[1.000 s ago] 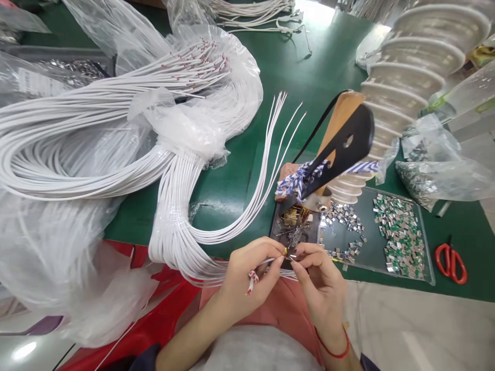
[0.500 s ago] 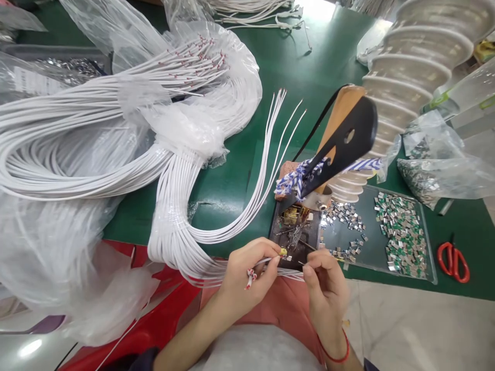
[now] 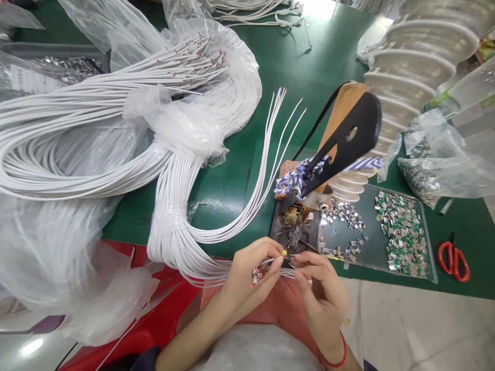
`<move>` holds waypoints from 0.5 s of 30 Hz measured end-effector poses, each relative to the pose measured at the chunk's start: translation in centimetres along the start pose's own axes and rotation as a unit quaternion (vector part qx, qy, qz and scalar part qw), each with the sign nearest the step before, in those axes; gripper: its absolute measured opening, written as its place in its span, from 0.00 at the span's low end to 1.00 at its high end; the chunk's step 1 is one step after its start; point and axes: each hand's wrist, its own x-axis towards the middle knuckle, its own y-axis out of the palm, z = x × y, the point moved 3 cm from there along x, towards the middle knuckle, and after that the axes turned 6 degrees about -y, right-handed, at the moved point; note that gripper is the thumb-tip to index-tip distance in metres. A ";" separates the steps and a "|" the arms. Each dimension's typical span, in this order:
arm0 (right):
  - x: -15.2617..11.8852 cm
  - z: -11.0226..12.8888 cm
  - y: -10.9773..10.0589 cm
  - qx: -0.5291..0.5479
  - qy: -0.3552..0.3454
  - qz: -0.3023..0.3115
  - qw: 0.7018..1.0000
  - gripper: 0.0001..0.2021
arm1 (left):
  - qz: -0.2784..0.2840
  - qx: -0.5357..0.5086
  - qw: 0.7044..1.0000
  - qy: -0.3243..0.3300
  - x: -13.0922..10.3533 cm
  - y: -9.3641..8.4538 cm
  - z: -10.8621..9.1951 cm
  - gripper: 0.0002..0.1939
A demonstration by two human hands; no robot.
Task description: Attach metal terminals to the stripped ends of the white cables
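My left hand [image 3: 251, 273] is closed on a white cable; its end, with a small yellow piece [image 3: 284, 253], sticks out between thumb and forefinger. Red-and-white cable ends [image 3: 256, 277] poke out of the same hand. Close on the right, my right hand [image 3: 320, 283] pinches a thin wire-like piece [image 3: 292, 266], too small to make out. Both hands are over the near edge of a dark tray [image 3: 278, 234] with small metal bits. White cables [image 3: 181, 226] curve from a thick bundle on the left and pass behind my left hand.
A clear tray [image 3: 432, 257] holds small metal connectors, some with green. Red-handled scissors [image 3: 460, 263] lie at the right. A black-and-wood stand [image 3: 344, 139] rises behind the dark tray beside a ribbed hose [image 3: 410, 72]. Plastic-wrapped cables [image 3: 77, 113] cover the left side.
My right hand has moved left, bringing its thin piece closer to the yellow piece. My left hand has shifted slightly to the right.
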 end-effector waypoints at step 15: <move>1.0 0.4 0.0 0.033 0.015 0.002 0.999 0.08 | 0.029 -0.039 0.998 -0.048 0.6 -0.4 -0.3 0.11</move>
